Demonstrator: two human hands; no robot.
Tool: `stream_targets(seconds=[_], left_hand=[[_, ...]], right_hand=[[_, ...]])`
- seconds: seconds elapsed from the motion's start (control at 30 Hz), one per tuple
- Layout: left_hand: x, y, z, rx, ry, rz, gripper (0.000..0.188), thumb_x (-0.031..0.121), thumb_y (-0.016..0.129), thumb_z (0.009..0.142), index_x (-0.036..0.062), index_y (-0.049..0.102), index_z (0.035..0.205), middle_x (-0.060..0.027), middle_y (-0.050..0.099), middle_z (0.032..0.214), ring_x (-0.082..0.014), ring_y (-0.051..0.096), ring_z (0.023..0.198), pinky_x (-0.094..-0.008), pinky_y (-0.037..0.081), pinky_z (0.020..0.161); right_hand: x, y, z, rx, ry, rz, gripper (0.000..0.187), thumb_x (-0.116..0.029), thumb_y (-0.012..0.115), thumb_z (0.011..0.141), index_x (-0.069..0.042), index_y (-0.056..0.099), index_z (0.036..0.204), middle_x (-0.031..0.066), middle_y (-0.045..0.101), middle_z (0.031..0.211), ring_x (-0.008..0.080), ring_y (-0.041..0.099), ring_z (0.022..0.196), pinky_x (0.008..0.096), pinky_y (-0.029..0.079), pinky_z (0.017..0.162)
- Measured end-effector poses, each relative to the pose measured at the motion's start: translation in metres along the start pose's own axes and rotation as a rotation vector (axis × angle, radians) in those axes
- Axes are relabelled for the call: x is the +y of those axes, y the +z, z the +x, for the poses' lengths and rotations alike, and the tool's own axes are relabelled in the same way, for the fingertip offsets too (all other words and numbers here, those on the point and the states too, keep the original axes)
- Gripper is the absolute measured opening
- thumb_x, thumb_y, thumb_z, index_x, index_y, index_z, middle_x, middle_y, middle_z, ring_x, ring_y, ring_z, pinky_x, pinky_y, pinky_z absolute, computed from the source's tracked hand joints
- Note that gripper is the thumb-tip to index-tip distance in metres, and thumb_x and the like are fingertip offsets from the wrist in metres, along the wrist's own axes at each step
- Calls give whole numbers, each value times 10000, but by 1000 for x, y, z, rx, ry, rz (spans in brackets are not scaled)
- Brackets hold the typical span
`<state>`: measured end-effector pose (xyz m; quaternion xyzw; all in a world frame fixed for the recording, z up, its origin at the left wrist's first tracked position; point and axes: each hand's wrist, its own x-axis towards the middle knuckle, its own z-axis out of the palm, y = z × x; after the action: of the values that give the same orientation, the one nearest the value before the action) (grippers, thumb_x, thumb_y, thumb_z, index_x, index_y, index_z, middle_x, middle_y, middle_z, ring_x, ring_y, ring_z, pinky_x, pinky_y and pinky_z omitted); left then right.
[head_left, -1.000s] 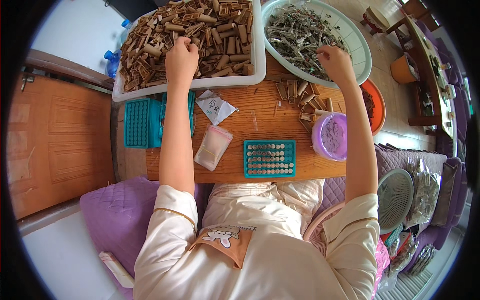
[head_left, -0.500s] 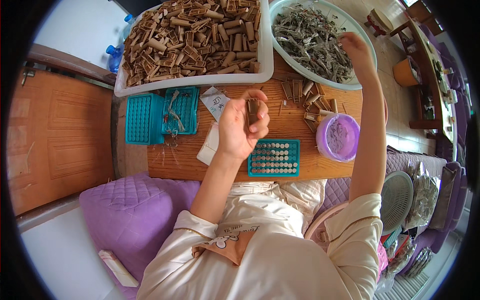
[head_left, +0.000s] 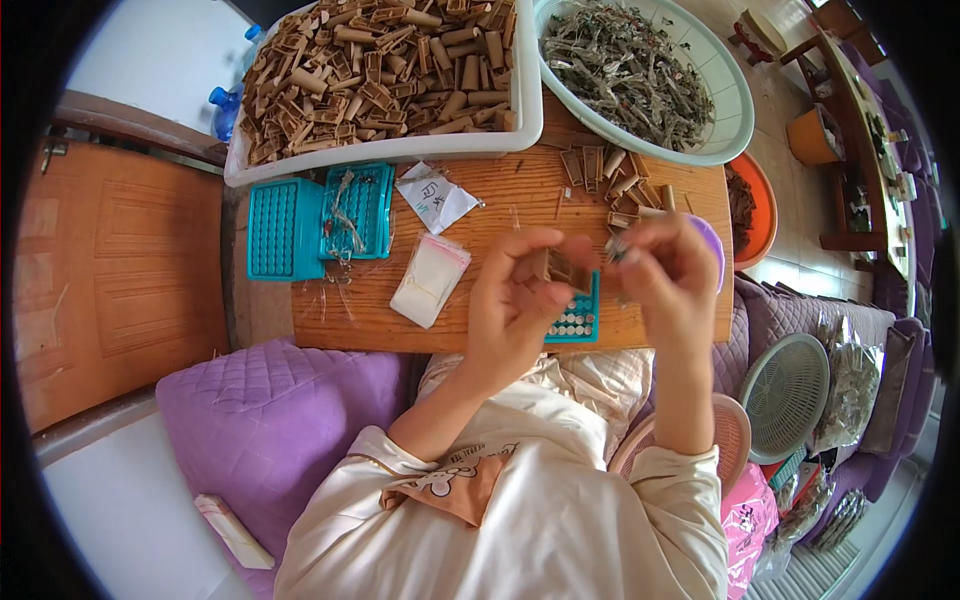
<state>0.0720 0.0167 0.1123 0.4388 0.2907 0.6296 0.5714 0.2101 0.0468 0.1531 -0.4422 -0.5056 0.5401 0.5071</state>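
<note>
A: What's in the left hand [head_left: 512,308]?
B: A brown, hollow, box-like casing [head_left: 566,271], pinched between thumb and fingers above the teal rectangular plastic tray [head_left: 595,312] of round silvery discs [head_left: 572,323].
A: And the right hand [head_left: 674,280]?
B: Thumb and fingers pinch a small greyish piece [head_left: 616,247], too blurred to identify, just beside the casing.
A: The tray?
B: On the brown wooden bench [head_left: 370,300], partly hidden by the left hand.
</note>
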Motion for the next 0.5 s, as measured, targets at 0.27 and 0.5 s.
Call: stream_targets(seconds=[0.27,0.5], left_hand=[[16,-10,-30,-164,-93,186,214,151,474,875,1,492,1027,43,429,595,-31,366,542,-194,306,516],[17,-5,-29,-104,-202,190,199,85,583,820,-7,548,992,38,518,632,14,376,524,-163,264,437]], right_hand=[[26,4,-34,45,-939,-686,242,35,660,637,-31,558,846,75,607,801,136,471,479,242,353,389],[30,-3,-43,3,-923,-713,245,8,679,635,-35,555,842,69,603,784,133,481,484,238,360,392]])
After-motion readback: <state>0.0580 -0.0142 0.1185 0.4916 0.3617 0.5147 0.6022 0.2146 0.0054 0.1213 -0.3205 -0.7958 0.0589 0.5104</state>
